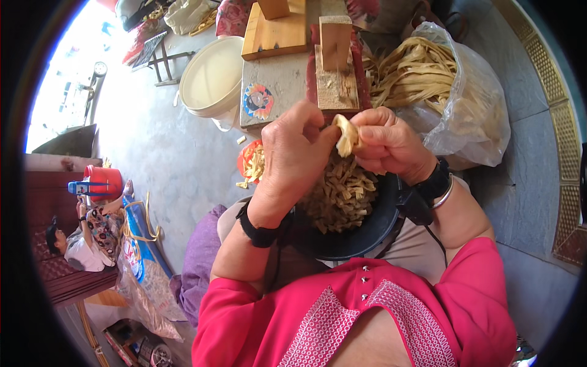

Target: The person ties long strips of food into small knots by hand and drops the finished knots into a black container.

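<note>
My left hand [293, 153] and my right hand [392, 144] meet above a dark basin [367, 245]. Between their fingertips is a short, pale yellow, folded strip [347, 136], pinched from both sides. Under the hands, the basin on my lap holds a heap of short, tan cut pieces [344, 202] that look like dried plant strips. Just beyond my fingers stands a wooden block [335, 43] on a rough wooden base [337, 89], set over red cloth on a bench [279, 73]. My left hand partly hides the heap.
An open clear plastic bag [481, 110] of long tan strips [412, 69] lies at right. Left of the bench are a lidded white bucket [213, 75] and a red bag of pale pieces [252, 163]. Another person [89, 247] sits far left near a red bucket [103, 181].
</note>
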The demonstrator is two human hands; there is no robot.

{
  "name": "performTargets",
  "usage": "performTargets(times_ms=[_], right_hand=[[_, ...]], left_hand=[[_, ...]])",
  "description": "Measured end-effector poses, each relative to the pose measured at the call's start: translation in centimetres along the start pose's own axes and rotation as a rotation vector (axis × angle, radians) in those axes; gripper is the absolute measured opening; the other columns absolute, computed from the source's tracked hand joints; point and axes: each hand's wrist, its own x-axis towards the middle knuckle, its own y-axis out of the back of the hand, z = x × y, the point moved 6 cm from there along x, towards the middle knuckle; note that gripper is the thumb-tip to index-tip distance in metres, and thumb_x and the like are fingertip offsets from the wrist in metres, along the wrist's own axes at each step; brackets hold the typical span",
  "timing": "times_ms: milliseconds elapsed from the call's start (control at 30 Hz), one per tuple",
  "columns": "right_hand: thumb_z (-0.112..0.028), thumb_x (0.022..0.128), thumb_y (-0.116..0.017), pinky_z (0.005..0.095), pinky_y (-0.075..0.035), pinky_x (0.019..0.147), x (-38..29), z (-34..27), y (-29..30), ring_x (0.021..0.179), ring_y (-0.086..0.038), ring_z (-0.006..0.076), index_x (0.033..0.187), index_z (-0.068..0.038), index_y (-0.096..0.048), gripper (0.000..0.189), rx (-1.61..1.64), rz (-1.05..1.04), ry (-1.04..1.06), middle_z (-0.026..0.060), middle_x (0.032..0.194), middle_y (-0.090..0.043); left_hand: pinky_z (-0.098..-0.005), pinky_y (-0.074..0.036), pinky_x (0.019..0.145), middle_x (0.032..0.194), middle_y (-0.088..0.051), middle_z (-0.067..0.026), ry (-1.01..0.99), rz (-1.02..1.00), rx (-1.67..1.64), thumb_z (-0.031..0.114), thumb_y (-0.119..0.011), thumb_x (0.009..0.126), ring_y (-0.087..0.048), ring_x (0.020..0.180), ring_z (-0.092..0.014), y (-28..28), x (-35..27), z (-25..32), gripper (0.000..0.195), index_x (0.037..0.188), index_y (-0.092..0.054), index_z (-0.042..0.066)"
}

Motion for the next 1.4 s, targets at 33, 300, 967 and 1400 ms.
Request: performTargets(times_ms=[33, 300, 967, 1400], right_hand=[[-0.014, 0.088, -0.057, 0.0180, -0.027, 0.040, 0.3, 0.0, 0.3, 0.045, -0.031, 0.0013, 0.093, 0.000, -0.064, 0.016, -0.014, 0.105, 0.055, -0.0062, 0.057, -0.044], [-0.019, 0.091, -0.054, 0.0171, -0.029, 0.043, 0.4, -0.9, 0.0, 0.049, -0.037, 0.0005, 0.090, -0.003, -0.062, 0.018, -0.604, 0.318, 0.209, -0.0060, 0.062, -0.050], [-0.007, 0.082, -0.063, 0.0207, -0.036, 0.052, -1.5, -4.2, 0.2, 0.059, -0.043, 0.0024, 0.076, 0.001, -0.062, 0.010, -1.088, 0.348, 0.326, -0.0049, 0.061, -0.051], [-0.013, 0.082, -0.058, 0.0277, -0.036, 0.049, 0.7, -7.6, 3.7, 0.051, -0.043, 0.0089, 0.071, 0.002, -0.058, 0.018, -1.322, 0.525, 0.455, 0.0038, 0.054, -0.048]], left_hand=[[-0.0319, -0.048, 0.055, 0.062, -0.059, -0.0123, 0.018, 0.054, 0.033, 0.001, -0.059, 0.070, -0.061, 0.057, -0.021, 0.4, 0.0, -0.1, 0.007, 0.076, -0.057, -0.001], [-0.0334, -0.043, 0.049, 0.058, -0.055, -0.0146, 0.057, -0.345, 0.022, 0.024, -0.067, 0.076, -0.054, 0.051, -0.019, -0.5, 0.4, -1.6, 0.031, 0.076, -0.059, -0.005], [-0.0395, -0.046, 0.071, 0.081, -0.062, -0.0165, -0.179, -0.205, 0.194, 0.031, -0.062, 0.079, -0.061, 0.081, -0.033, 1.1, 0.6, -0.2, 0.032, 0.092, -0.061, 0.002], [-0.0290, -0.044, 0.056, 0.059, -0.055, -0.0061, -0.106, -0.314, 0.238, 0.021, -0.054, 0.085, -0.054, 0.055, -0.015, -1.1, 4.8, -2.8, 0.018, 0.090, -0.059, 0.004]])
